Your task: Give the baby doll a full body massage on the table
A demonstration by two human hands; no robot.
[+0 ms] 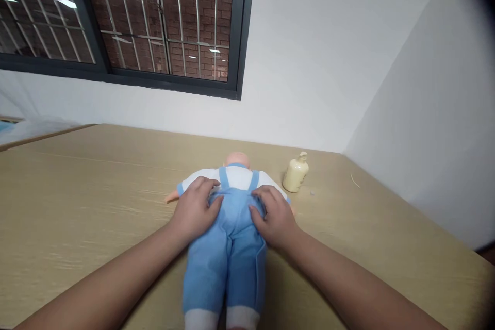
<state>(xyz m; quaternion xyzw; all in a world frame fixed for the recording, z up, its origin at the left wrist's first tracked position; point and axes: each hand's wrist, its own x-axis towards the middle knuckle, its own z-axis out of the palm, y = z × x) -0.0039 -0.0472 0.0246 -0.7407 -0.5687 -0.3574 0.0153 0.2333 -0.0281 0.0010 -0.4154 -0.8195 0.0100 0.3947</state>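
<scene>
A doll [232,232] in light blue overalls and a white shirt with blue trim lies stretched out on the table, its bald head at the far end and its white-cuffed legs toward me. I cannot tell which way it faces. My left hand [199,206] cups the left side of its waist, fingers curled on the blue cloth and thumb inward. On the opposite side, my right hand [274,214] holds the waist the same way, its fingertips near the right strap. Parts of the doll's arms are hidden behind my hands.
A cream pump bottle [296,174] stands right of the doll's head. Beside it lie a small pale bit [312,193] and a thin curved strip [355,181]. The wooden table [96,180] meets white walls behind and at right, under a barred window [166,20].
</scene>
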